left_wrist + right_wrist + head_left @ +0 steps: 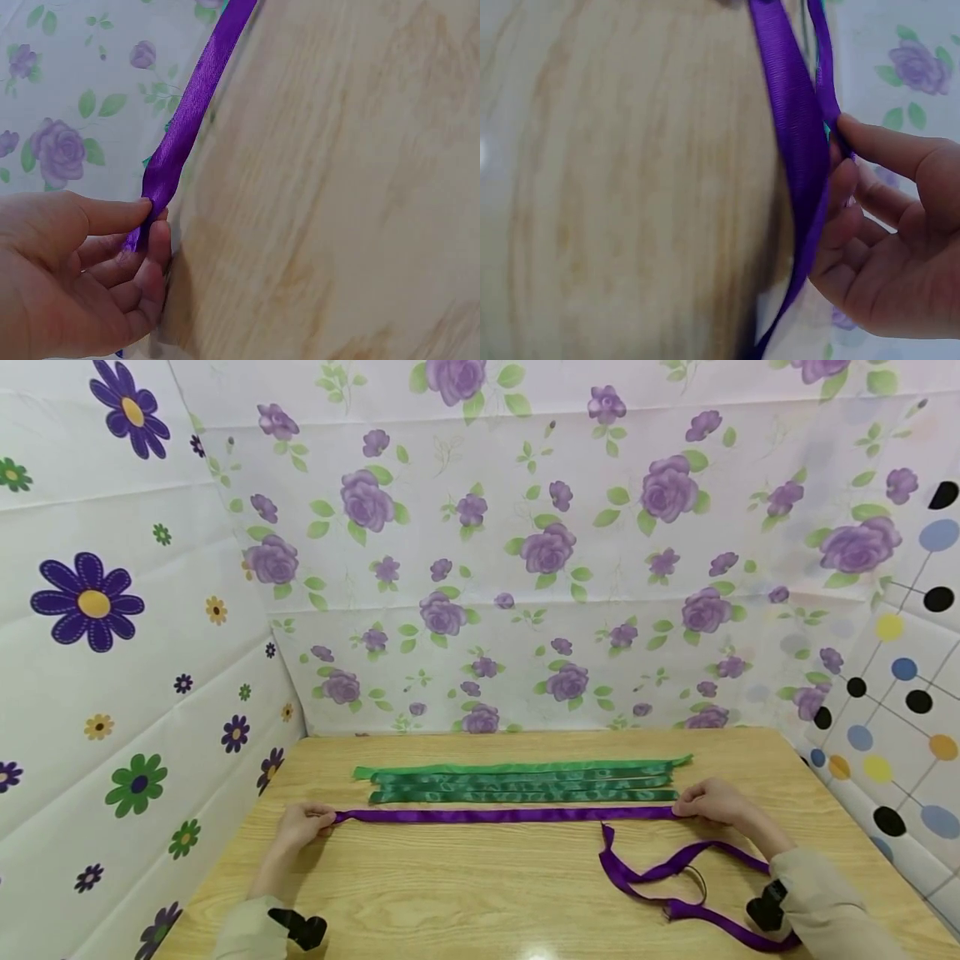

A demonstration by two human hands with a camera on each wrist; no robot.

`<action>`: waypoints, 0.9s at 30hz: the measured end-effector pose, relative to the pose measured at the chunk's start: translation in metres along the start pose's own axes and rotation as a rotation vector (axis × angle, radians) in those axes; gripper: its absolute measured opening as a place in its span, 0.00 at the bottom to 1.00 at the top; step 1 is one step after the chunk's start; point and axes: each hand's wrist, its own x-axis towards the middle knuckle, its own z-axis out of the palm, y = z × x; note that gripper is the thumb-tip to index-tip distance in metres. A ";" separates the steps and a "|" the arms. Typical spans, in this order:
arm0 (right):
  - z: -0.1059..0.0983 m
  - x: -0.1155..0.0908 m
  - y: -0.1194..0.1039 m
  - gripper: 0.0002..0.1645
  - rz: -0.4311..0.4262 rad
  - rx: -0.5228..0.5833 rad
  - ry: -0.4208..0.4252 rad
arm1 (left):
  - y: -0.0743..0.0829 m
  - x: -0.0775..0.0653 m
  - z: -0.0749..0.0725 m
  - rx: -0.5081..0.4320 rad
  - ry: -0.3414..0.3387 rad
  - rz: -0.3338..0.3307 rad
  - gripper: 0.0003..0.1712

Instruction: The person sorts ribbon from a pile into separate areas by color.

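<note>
A purple satin ribbon (510, 816) is stretched straight from side to side, low over the table. My left hand (302, 827) pinches its left end between thumb and fingers, and a short tip pokes out below the thumb in the left wrist view. At the other end, my right hand (716, 803) pinches the same ribbon. More purple ribbon (617, 870) lies in loose curves below the right hand. In the right wrist view a wide purple strip (795, 127) passes in front of the fingers.
Just behind the stretched ribbon, several dark green ribbons (517, 795) lie side by side, with a brighter green ribbon (525, 768) at the back. A thin dark loop (703, 887) shows among the loose purple ribbon. Flowered sheets (495, 527) enclose the wooden table (450, 885).
</note>
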 end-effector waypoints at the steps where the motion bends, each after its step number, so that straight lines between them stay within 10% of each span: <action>1: 0.000 0.000 0.001 0.13 -0.002 -0.006 -0.002 | -0.001 0.000 0.001 0.019 0.007 -0.005 0.12; 27: -0.013 -0.033 0.021 0.16 0.000 -0.055 -0.063 | 0.007 -0.022 0.001 0.310 -0.032 0.049 0.08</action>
